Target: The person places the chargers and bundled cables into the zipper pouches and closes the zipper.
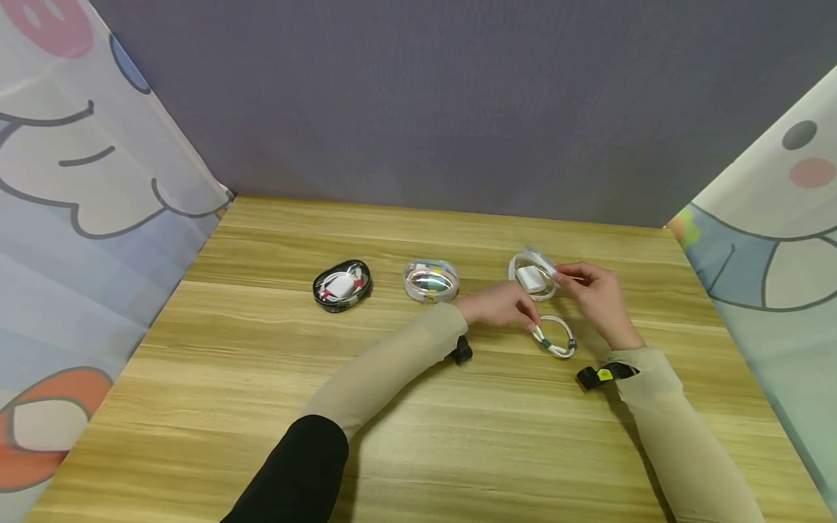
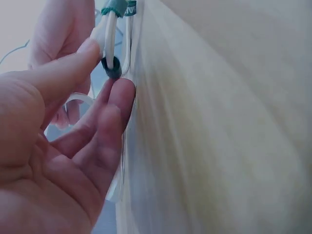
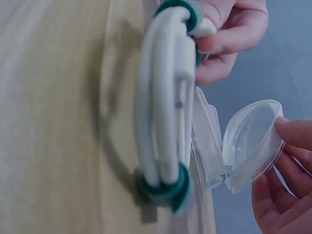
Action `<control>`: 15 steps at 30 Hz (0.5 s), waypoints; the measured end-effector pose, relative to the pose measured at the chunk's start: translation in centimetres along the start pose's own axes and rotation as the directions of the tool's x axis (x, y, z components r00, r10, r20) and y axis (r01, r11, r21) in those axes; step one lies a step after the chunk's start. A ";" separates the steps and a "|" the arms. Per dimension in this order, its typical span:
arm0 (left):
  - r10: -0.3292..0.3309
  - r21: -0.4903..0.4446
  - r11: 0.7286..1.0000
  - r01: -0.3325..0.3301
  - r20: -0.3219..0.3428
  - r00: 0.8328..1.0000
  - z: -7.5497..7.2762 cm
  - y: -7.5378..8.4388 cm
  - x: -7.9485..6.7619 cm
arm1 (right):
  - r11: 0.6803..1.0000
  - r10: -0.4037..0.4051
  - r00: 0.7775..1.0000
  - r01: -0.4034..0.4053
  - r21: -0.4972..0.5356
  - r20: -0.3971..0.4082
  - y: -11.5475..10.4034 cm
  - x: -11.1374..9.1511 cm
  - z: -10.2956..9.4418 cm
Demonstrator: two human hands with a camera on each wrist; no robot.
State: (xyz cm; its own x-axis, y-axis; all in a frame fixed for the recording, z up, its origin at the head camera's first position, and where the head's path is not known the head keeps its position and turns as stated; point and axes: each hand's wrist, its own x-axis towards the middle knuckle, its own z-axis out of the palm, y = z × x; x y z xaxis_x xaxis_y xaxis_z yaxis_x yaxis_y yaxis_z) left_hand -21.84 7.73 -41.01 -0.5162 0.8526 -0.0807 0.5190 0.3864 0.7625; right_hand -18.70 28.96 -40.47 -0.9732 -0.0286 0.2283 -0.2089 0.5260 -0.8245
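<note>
My left hand pinches a coiled white cable by its left side. Dark green ties wrap the coil in two places, and in the right wrist view the cable stands a little off the table. Between thumb and fingers, my right hand holds the raised lid of a clear plastic case with a white rim. In the case's base lies a white charger plug. Behind my left thumb, in the left wrist view, part of the coil is hidden.
A closed clear case with a coiled cable in it sits left of my hands. Farther left lies a black-rimmed case holding a white plug and red-and-white contents. A grey panel stands behind the wooden table.
</note>
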 end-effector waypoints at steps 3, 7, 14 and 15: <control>-0.027 -0.043 0.999 0.026 -0.044 0.999 -0.2 -0.2 0.0 | 1.000 0.005 1.000 -0.005 -0.002 -0.003 0.0 0.0 0.0; -0.059 -0.064 0.997 0.054 -0.092 0.994 -0.5 -0.3 -0.1 | 1.000 0.017 1.000 -0.017 0.016 -0.010 -0.1 0.0 0.1; -0.078 -0.194 0.980 0.043 -0.174 0.982 -1.6 -0.6 -1.2 | 0.999 0.024 1.000 -0.024 0.026 0.004 0.0 -0.1 -0.2; -0.085 -0.207 0.977 0.045 -0.191 0.978 -1.7 -0.7 -1.3 | 0.999 0.025 1.000 -0.025 0.028 0.007 -0.1 -0.1 -0.2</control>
State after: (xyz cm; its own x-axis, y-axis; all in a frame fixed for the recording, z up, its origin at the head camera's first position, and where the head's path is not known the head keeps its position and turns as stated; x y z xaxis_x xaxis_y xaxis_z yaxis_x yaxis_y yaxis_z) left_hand -22.75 5.76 -40.34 -0.6789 0.7339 -0.0214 0.3429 0.3427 0.8746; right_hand -18.53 29.06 -40.28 -0.9787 -0.0211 0.2040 -0.1868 0.5027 -0.8440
